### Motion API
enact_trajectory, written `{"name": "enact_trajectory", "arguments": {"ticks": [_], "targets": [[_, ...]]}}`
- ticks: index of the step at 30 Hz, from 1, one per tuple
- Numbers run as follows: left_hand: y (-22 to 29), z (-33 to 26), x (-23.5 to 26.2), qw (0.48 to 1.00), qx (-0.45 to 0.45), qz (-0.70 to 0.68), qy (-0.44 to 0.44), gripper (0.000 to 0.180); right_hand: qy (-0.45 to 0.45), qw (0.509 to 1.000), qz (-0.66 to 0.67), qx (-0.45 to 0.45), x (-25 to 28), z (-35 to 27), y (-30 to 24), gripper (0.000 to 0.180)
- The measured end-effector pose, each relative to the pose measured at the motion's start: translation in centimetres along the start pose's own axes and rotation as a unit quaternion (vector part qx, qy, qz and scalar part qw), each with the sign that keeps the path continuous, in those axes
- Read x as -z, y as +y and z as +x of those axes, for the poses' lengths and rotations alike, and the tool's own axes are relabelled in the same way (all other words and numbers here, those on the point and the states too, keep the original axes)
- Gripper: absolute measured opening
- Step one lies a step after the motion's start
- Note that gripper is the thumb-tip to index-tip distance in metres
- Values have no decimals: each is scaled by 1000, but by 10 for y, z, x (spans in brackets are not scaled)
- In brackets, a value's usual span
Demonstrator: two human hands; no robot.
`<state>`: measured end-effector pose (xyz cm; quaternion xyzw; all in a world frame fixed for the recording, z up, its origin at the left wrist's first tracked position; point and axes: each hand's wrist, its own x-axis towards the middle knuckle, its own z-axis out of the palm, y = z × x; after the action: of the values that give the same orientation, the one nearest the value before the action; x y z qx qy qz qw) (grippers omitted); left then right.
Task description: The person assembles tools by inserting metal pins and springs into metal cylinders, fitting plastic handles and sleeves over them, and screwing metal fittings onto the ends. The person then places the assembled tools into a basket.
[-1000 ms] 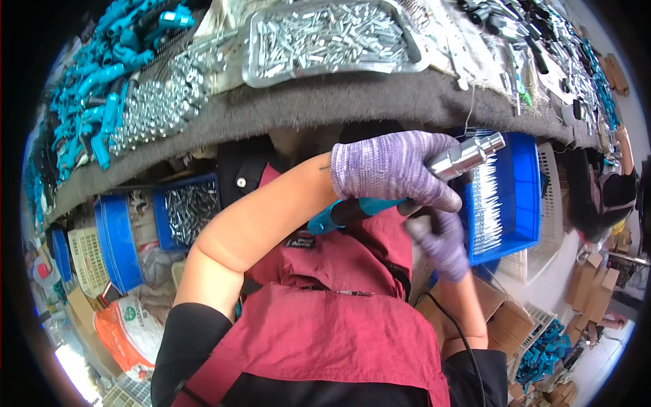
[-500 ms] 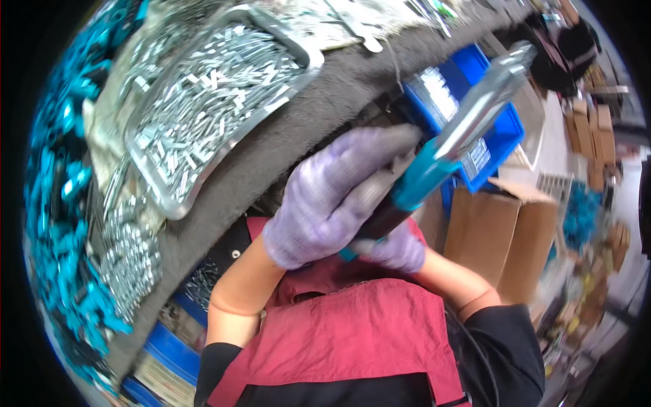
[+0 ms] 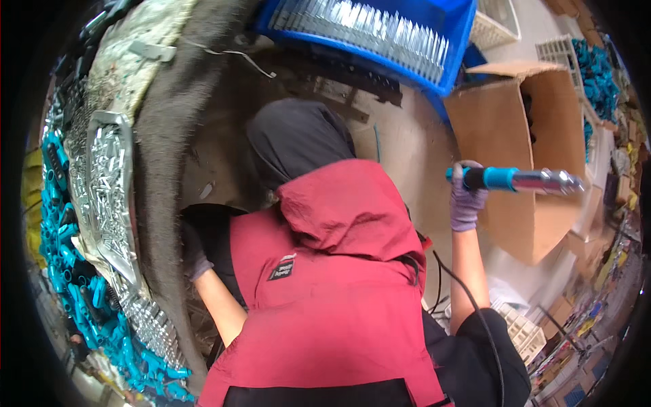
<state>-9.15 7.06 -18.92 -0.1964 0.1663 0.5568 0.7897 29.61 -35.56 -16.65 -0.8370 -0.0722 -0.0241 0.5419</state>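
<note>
1. Gripping the teal-and-black tool [image 3: 500, 179], the right hand [image 3: 466, 203] was closed around its rear part, with the gloved fingers wrapped over the black section.
2. The tool lay almost level, out to the person's right, its silver barrel pointing away from the body. It showed in front of the open cardboard box [image 3: 485, 129]; whether the two touched could not be told.
3. The left hand [image 3: 198, 263], also gloved, was low on the other side, near the dark grey cloth [image 3: 163, 136] along the bench edge. Its fingers were lost in shadow, so I could not tell whether they were spread, pressed together or pinching anything.
4. Beyond the cloth stood a metal tray [image 3: 129, 159] of small silver pieces, with rows of silver parts [image 3: 152, 325] and a heap of teal pieces [image 3: 68, 251] near it.
5. Ahead of the person, a blue bin [image 3: 463, 41] held a row of slim metal rods [image 3: 366, 30].
6. A black cable [image 3: 483, 319] ran down beside the red apron [image 3: 339, 312], on the person's right.
</note>
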Motion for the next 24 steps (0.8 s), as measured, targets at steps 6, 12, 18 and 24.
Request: {"name": "enact_trajectory", "arguments": {"ticks": [6,12,18,24], "targets": [[39,-7,-33,995,-66,32,68,42,-41,996,-16,-78,-39,-9,149,20],[31,8,-51,980,-133,135,59,41,-361,768,-379,-370,-63,7,299,39],[26,4,-61,949,-162,263,58,40,-259,837,-380,-297,-64,14,268,40],[19,2,-55,912,-182,359,72,39,-236,863,-349,-277,-60,25,287,45]]}}
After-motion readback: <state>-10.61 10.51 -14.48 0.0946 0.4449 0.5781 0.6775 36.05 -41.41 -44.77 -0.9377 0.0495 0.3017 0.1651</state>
